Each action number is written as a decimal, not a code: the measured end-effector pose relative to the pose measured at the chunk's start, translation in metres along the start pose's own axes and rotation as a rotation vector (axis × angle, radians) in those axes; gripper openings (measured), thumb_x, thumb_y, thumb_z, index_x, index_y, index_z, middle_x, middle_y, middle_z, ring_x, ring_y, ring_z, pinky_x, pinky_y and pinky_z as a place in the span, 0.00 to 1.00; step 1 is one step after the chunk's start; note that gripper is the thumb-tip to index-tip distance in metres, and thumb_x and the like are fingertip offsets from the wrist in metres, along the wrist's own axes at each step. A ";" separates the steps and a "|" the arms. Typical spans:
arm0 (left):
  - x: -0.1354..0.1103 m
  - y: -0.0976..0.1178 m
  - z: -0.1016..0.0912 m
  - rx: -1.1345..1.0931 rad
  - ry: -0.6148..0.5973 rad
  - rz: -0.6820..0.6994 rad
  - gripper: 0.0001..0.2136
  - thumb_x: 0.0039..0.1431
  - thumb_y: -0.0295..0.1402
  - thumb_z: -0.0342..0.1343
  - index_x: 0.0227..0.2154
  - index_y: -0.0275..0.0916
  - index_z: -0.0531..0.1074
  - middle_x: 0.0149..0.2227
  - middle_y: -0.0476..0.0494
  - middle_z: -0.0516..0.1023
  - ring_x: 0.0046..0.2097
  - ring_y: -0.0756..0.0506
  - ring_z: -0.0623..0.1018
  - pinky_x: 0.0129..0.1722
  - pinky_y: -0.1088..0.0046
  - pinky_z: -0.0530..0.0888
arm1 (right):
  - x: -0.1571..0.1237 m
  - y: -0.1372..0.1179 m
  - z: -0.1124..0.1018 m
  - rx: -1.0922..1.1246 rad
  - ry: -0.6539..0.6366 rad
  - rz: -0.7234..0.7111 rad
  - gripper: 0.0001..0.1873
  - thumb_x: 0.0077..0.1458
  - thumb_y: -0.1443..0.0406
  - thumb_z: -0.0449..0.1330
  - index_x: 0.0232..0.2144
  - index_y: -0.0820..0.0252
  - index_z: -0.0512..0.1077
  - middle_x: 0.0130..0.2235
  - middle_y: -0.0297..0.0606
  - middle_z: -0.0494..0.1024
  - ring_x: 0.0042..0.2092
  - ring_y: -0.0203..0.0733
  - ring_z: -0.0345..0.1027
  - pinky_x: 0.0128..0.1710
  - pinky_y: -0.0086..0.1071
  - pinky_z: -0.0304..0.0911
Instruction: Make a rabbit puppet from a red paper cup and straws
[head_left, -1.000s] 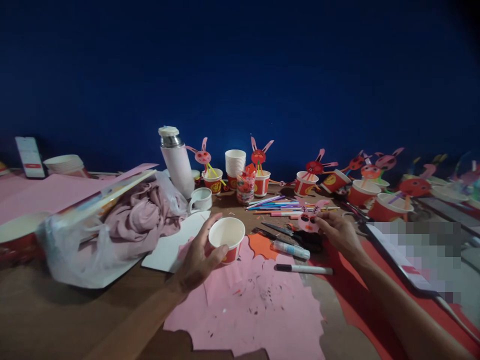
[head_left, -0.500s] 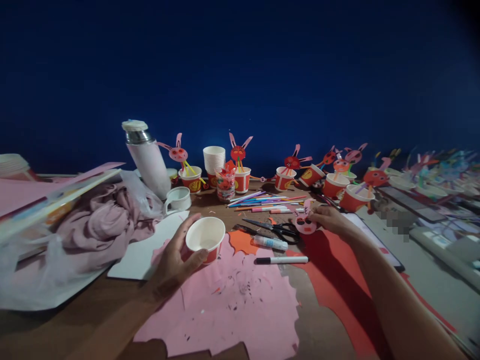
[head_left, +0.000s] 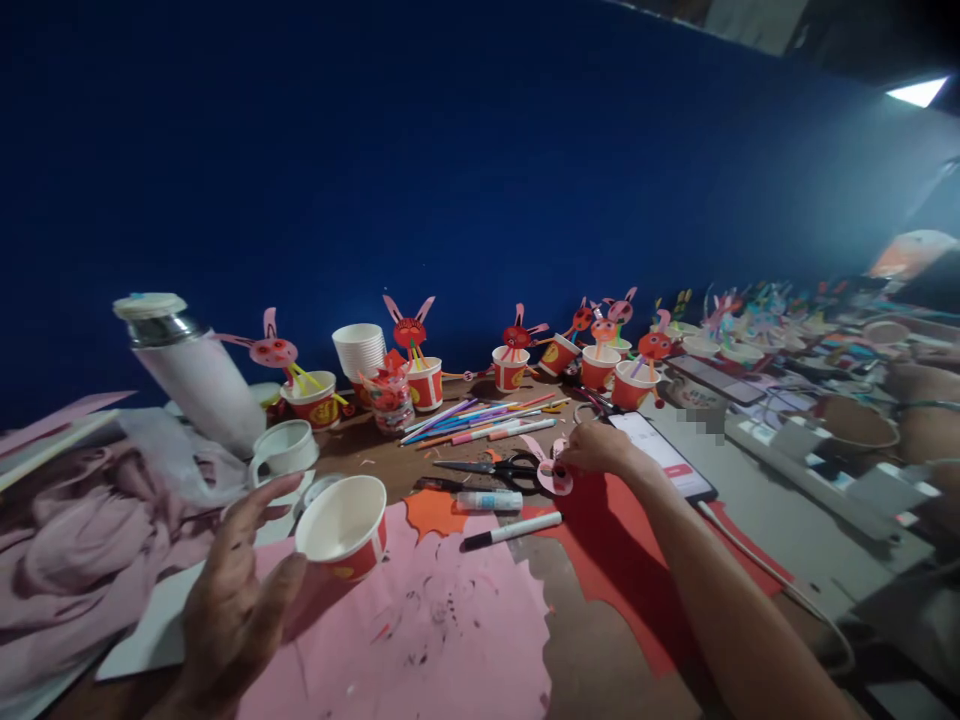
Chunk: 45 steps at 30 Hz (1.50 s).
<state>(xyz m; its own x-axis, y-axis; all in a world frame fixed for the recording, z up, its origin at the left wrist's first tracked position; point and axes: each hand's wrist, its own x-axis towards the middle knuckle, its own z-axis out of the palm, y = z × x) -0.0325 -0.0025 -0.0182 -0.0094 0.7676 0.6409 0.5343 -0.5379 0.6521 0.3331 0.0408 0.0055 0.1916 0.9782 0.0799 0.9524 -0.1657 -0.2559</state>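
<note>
A white-lipped red paper cup (head_left: 343, 527) stands upright on the scrap-strewn pink paper (head_left: 450, 620). Just left of it, my left hand (head_left: 244, 580) is open, fingers and thumb spread, with a small gap to the cup. Over the red paper (head_left: 622, 560), my right hand (head_left: 604, 448) pinches the edge of a pink paper rabbit face (head_left: 553, 480) with ears and drawn features; its fingertips are partly hidden. Close by lie black scissors (head_left: 517, 470), a glue stick (head_left: 489, 501) and a black-capped marker (head_left: 511, 531).
Finished rabbit cups (head_left: 426, 383) line the blue wall beside stacked cups (head_left: 358, 352). A white flask (head_left: 199, 375), a mug (head_left: 285, 448) and crumpled cloth (head_left: 71, 530) fill the left. Colored sticks (head_left: 480, 420) lie mid-table; a phone (head_left: 664, 460) and another person's arm (head_left: 926, 400) are at right.
My left hand has let go of the cup and drawn off leftward. The view has turned to the right. My right hand keeps hold of the rabbit face.
</note>
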 end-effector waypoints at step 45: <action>0.014 0.047 0.015 0.526 -0.203 0.307 0.17 0.52 0.34 0.50 0.45 0.37 0.64 0.48 0.37 0.67 0.51 0.41 0.64 0.50 0.59 0.61 | -0.045 -0.080 0.055 0.067 0.313 -0.588 0.14 0.52 0.63 0.49 0.21 0.57 0.70 0.21 0.37 0.74 0.25 0.38 0.66 0.25 0.30 0.47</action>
<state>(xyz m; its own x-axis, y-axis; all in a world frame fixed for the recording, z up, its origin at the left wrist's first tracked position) 0.0053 -0.0117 0.0151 0.3429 0.6843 0.6436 0.8310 -0.5405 0.1319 0.2355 0.0167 -0.0302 -0.2853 0.8193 0.4974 0.9046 0.4017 -0.1427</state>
